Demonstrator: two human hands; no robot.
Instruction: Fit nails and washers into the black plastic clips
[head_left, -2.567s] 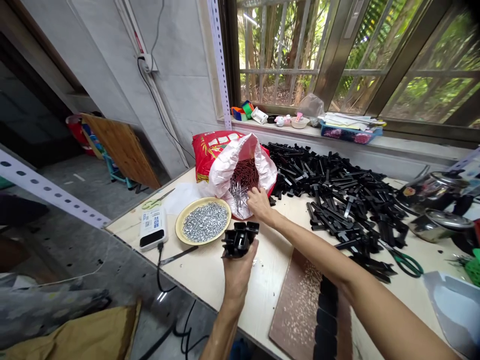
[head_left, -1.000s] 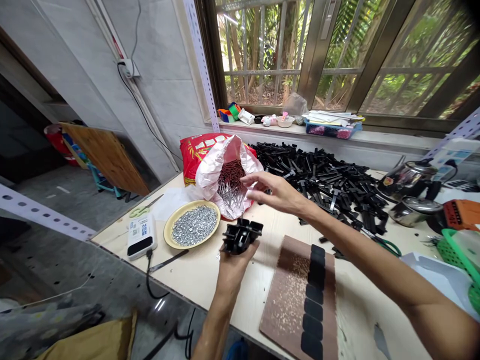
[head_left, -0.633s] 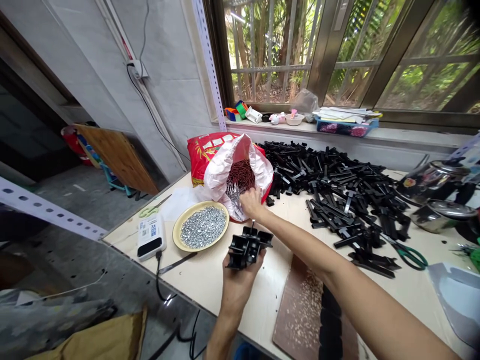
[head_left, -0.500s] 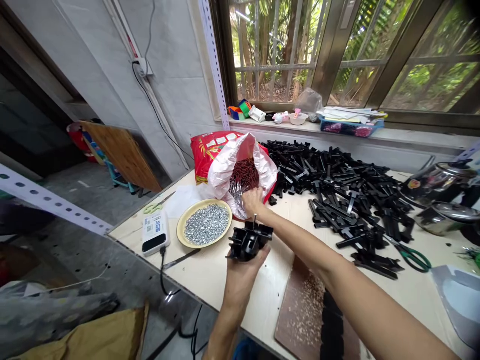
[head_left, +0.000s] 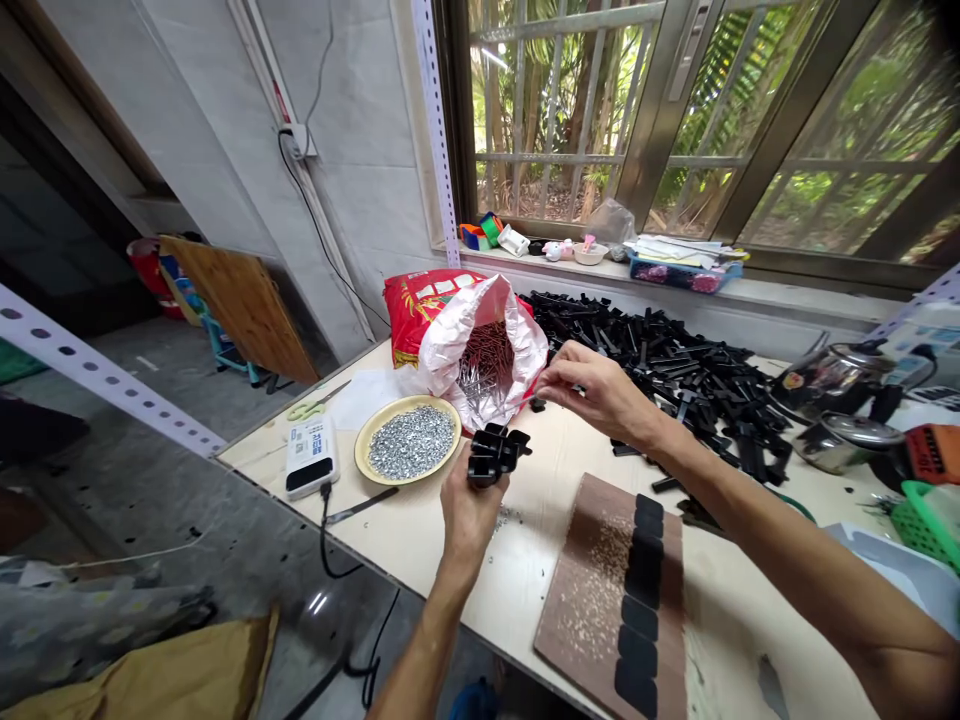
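My left hand point(head_left: 466, 520) is closed round a cluster of black plastic parts point(head_left: 496, 455), held up over the table in front of the bag. Just right of the bag's mouth, my right hand point(head_left: 589, 388) is pinched, and a thin screw seems to stick out from its fingertips. The red and white bag point(head_left: 442, 350) lies open towards me, with many long reddish-brown and silver screws point(head_left: 486, 360) inside. Left of the parts, a yellowish dish point(head_left: 363, 450) holds a heap of small silver metal pieces point(head_left: 412, 443).
A large pile of black plastic parts point(head_left: 675, 370) covers the back right. A brown board point(head_left: 577, 600) bears a row of black pieces point(head_left: 637, 610) and light crumbs. A white device point(head_left: 310, 455) with a cable lies at the left edge; metal pots point(head_left: 840, 380) stand far right.
My right hand has come out of the bag's mouth and moved right, its fingers now pinched. My left hand with the black parts has shifted slightly upward. The view has turned a little.
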